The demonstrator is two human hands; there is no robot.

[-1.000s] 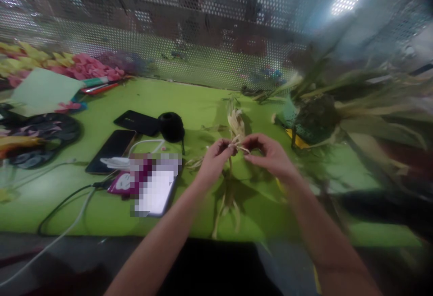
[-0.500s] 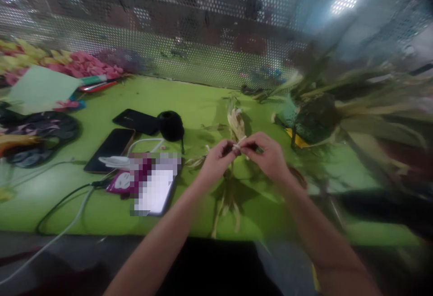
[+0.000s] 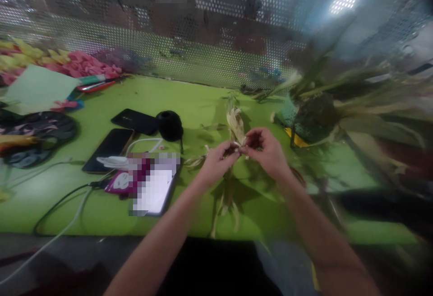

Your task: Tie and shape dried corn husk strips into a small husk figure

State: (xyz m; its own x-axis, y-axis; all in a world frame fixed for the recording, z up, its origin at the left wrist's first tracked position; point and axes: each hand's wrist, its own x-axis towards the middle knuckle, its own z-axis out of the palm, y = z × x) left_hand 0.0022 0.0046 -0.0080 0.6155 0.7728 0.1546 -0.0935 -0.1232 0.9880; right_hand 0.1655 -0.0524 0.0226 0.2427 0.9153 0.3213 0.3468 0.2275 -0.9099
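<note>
A bundle of dried corn husk point(image 3: 236, 122) lies on the green table, its pale folded top pointing away from me. My left hand point(image 3: 218, 159) pinches the bundle's narrow middle between thumb and fingers. From the other side my right hand point(image 3: 265, 150) pinches at the same spot, fingertips nearly touching the left ones. What exactly lies between the fingertips is small and partly hidden. Below the hands, thin husk strips point(image 3: 226, 210) spread toward the table's near edge. A loose husk scrap point(image 3: 195, 161) rests left of my left hand.
Left of my hands are a black ball of yarn point(image 3: 169, 125), dark phones point(image 3: 110, 149), a lit phone point(image 3: 155, 192) and cables point(image 3: 79, 208). A green basket point(image 3: 313, 117) with long dried leaves stands at right. A perforated metal panel point(image 3: 203, 57) rises behind the green table point(image 3: 189, 93).
My right hand has shifted slightly and its fingers have curled differently near the bundle's middle. My left hand stays pinched at the same place.
</note>
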